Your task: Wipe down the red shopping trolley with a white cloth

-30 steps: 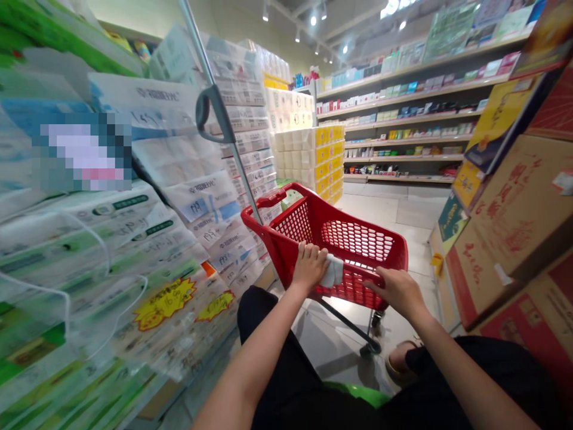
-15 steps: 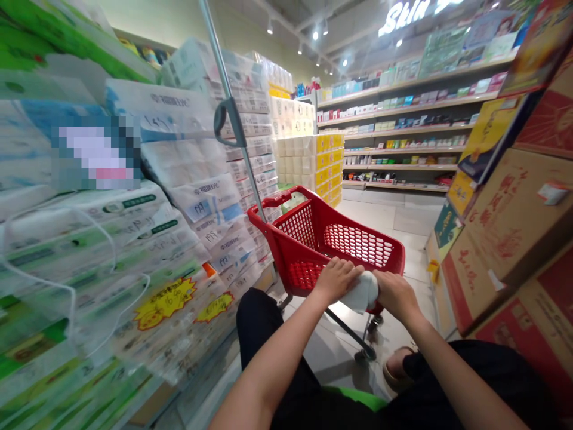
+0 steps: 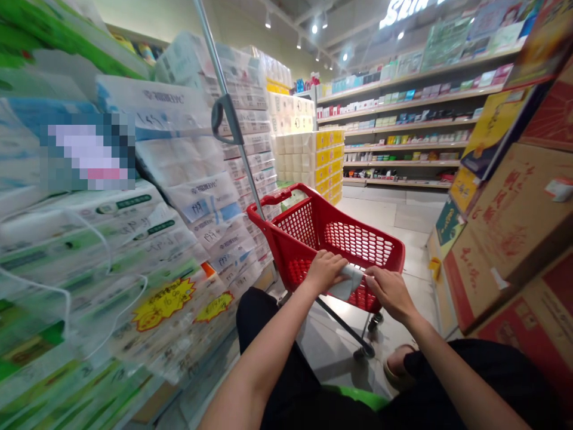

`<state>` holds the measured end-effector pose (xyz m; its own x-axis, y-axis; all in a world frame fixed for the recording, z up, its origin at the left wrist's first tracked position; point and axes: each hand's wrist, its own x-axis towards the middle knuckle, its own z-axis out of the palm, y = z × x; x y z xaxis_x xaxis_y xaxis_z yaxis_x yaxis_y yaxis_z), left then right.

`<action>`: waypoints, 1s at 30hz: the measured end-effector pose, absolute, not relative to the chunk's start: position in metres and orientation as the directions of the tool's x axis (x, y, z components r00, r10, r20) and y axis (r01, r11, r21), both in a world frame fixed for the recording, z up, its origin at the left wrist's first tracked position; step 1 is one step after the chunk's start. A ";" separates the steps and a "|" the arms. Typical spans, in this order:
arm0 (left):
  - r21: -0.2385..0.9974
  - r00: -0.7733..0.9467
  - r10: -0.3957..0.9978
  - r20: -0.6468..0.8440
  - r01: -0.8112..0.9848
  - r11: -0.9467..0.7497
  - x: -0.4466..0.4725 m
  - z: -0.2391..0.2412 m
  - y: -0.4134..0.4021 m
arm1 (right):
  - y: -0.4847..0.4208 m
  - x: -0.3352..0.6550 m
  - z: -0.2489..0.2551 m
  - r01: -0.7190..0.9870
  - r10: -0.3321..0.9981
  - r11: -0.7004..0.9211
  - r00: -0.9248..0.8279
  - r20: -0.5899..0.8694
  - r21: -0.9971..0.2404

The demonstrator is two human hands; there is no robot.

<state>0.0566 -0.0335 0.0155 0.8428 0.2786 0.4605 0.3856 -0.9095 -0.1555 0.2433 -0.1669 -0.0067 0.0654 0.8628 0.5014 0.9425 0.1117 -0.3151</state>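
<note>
A white cloth (image 3: 348,282) lies across the near rim of a red shopping basket cart (image 3: 278,249). My left hand (image 3: 326,272) is closed over the left part of the cloth, pressing it onto the rim. Its fingers are curled, with the tips partly out of sight. My right hand (image 3: 390,292) pinches the right edge of the cloth, thumb and fingers bent over the same rim. The cart stands on small wheels just in front of my knees. Through its perforated walls no goods show inside.
Stacked packs of tissue paper (image 3: 192,197) rise close on the left, with yellow price tags (image 3: 165,303). A metal pull handle (image 3: 229,116) slants up from the cart. Cardboard boxes (image 3: 514,209) crowd the right. Shelves of products (image 3: 403,125) stand behind, across a tiled floor.
My left hand has slid a little left and up along the rim, and my right hand has shifted slightly left. The bundled cloth now looks flatter. The cart stays put.
</note>
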 end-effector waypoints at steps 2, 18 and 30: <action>-0.148 0.880 0.241 0.409 0.324 -0.934 0.073 0.017 -0.043 | -0.165 0.244 -0.008 0.923 0.850 0.135 0.079 0.520 -0.360; -0.098 0.900 0.251 0.356 0.303 -0.948 0.103 0.011 -0.046 | -0.169 0.243 -0.006 0.882 0.860 0.126 0.131 0.493 -0.453; -0.087 0.964 0.213 0.159 0.229 -0.970 0.110 0.029 -0.065 | -0.170 0.246 -0.009 0.868 0.851 0.132 0.149 0.503 -0.479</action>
<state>0.1098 -0.0650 0.0286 0.9640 0.2134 0.1588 0.2290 -0.9695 -0.0869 0.2458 -0.1703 -0.0090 0.1487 0.8512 0.5034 0.8679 0.1316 -0.4789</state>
